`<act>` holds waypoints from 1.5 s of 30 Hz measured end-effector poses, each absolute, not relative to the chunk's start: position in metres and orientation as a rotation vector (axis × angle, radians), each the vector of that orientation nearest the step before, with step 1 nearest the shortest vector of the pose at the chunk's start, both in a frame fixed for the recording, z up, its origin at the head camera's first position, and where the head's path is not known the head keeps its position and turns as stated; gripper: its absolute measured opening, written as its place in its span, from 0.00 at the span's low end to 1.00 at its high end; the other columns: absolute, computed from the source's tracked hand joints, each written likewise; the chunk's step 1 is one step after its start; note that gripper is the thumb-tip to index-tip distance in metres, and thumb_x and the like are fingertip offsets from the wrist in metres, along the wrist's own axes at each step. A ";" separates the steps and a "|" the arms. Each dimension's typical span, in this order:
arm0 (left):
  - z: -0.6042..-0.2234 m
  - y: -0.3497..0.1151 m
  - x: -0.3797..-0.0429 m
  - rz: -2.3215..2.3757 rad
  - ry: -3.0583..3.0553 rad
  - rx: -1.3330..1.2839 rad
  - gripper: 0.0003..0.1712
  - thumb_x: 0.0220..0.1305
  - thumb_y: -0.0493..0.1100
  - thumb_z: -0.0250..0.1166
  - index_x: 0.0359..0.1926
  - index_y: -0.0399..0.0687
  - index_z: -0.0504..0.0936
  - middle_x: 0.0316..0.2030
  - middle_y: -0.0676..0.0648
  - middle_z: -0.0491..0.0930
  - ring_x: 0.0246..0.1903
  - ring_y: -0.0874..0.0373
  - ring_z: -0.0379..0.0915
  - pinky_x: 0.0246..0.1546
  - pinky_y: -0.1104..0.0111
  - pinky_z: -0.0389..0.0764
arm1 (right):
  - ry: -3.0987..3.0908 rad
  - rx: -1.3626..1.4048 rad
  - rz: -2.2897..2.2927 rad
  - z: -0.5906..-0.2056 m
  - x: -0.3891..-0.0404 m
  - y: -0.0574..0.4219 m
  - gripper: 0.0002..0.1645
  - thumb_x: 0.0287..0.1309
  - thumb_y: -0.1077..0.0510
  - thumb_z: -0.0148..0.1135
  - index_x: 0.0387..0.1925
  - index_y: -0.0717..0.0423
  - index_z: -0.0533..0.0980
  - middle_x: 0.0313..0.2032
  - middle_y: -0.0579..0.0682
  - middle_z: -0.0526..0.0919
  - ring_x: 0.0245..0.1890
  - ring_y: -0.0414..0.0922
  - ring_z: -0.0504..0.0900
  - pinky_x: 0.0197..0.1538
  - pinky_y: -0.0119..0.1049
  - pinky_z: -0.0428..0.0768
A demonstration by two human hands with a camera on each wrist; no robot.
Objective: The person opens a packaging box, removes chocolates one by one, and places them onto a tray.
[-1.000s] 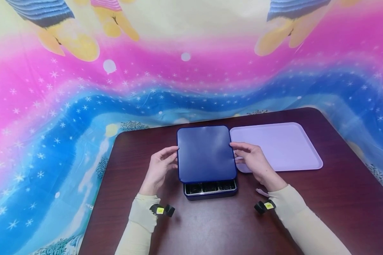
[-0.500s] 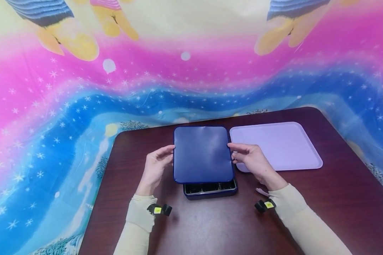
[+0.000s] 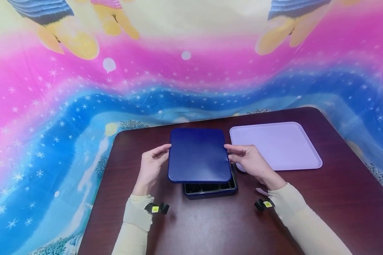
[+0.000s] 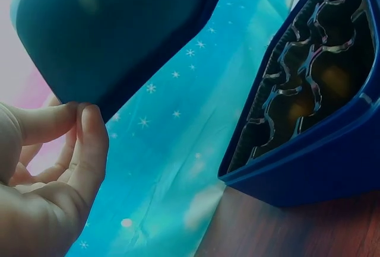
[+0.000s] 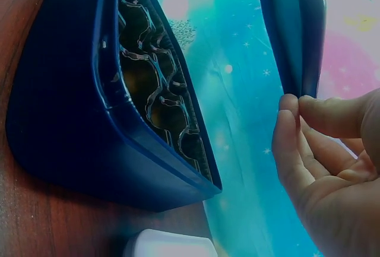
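Note:
A square dark-blue lid (image 3: 198, 156) is held up above a matching blue tin (image 3: 212, 193) on the table. My left hand (image 3: 151, 168) pinches the lid's left edge between thumb and fingers. At the opposite edge my right hand (image 3: 250, 159) pinches it the same way. Both wrist views show a gap between lid and tin. Inside the tin lies a dark, glossy insert (image 4: 312, 67) divided into several wavy-edged compartments. From the head view, the lid hides most of the tin's inside.
A lilac tray (image 3: 281, 147) lies to the right of the tin, partly behind my right hand. The dark red-brown table (image 3: 204, 226) ends at a patterned cloth backdrop (image 3: 191, 81). A small pink piece (image 3: 261, 191) shows beside the right wrist.
The lid has shifted a little to the left in both hands and its tilt has altered, uncovering the tin's right rim. The tin and tray have stayed put.

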State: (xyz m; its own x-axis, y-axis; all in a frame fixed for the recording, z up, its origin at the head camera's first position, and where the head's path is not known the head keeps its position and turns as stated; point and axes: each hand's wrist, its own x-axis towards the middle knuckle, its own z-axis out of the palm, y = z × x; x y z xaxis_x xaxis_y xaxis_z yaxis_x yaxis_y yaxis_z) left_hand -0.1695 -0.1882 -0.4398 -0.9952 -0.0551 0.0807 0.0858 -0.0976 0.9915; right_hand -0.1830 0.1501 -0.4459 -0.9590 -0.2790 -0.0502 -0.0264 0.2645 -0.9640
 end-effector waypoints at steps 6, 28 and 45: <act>-0.436 -0.189 -0.169 -2.261 -2.042 -0.048 0.19 0.65 0.24 0.64 0.57 0.22 0.78 0.38 0.53 0.87 0.37 0.63 0.83 0.40 0.72 0.84 | 2.364 -0.303 -1.774 -0.445 -0.184 0.148 0.27 0.65 0.69 0.61 0.65 0.60 0.75 0.61 0.59 0.79 0.56 0.52 0.82 0.48 0.24 0.80; -0.418 -0.179 -0.226 -1.909 -2.257 -0.125 0.14 0.66 0.31 0.67 0.51 0.31 0.86 0.45 0.38 0.84 0.31 0.48 0.84 0.40 0.53 0.86 | 2.805 -0.262 -1.812 -0.423 -0.234 0.136 0.18 0.69 0.49 0.64 0.52 0.55 0.86 0.40 0.58 0.89 0.41 0.49 0.87 0.37 0.28 0.78; -0.418 -0.167 -0.277 -1.921 -2.396 0.063 0.21 0.70 0.37 0.66 0.61 0.35 0.79 0.61 0.36 0.78 0.49 0.42 0.83 0.53 0.56 0.83 | 2.397 0.066 -2.083 -0.418 -0.291 0.133 0.31 0.68 0.47 0.65 0.66 0.57 0.75 0.60 0.60 0.80 0.52 0.53 0.83 0.59 0.43 0.80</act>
